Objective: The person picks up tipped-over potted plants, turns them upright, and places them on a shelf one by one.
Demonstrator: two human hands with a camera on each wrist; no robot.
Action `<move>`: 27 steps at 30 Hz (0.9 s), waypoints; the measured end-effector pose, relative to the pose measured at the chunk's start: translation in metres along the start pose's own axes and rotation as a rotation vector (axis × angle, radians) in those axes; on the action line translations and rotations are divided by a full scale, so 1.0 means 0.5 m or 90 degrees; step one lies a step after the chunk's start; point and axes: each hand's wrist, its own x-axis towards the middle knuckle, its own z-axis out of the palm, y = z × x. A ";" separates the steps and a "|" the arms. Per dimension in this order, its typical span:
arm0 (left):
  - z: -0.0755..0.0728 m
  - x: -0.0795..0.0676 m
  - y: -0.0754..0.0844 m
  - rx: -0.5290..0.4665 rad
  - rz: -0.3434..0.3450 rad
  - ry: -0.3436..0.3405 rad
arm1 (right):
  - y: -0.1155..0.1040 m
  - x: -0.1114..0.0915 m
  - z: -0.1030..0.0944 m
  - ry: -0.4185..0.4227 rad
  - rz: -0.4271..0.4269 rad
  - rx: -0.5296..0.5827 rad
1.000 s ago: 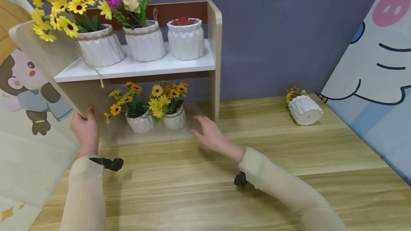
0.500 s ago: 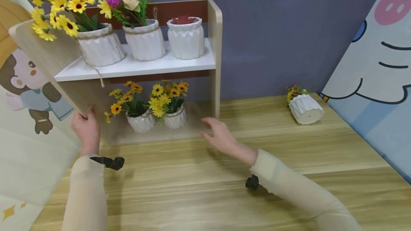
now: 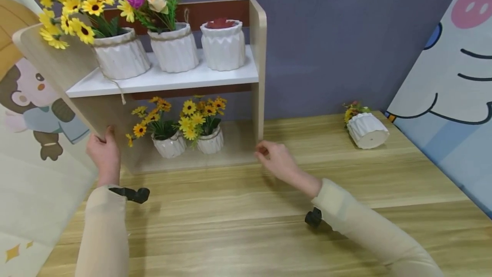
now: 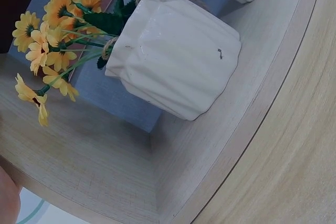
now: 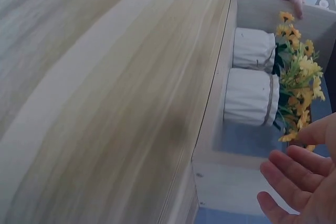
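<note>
A two-tier wooden shelf (image 3: 262, 54) stands against the back wall. With the thumb inside and the fingers out of sight behind the panel, my left hand (image 3: 104, 153) grips its left side panel. My right hand (image 3: 277, 161) is at the lower front edge of the right panel, fingers loosely bent; the right wrist view shows nothing held in it, and contact cannot be told. On the lower tier sit two small white pots with yellow flowers, a left pot (image 3: 170, 146) and a right pot (image 3: 211, 141).
The upper tier bears a pot of yellow daisies (image 3: 122, 57), a pot of mixed flowers (image 3: 174, 50) and a white pot with something red inside (image 3: 224, 48). Another flower pot (image 3: 367, 131) lies tipped over on the wooden table (image 3: 230, 225) at right.
My right hand has drawn rightward from inside the lower tier to the right panel's edge, its fingers bending closer together. My left hand and the pots stay in place.
</note>
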 end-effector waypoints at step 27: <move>-0.006 -0.006 0.003 0.023 -0.002 -0.013 | 0.101 -0.039 -0.104 -0.007 0.082 -0.084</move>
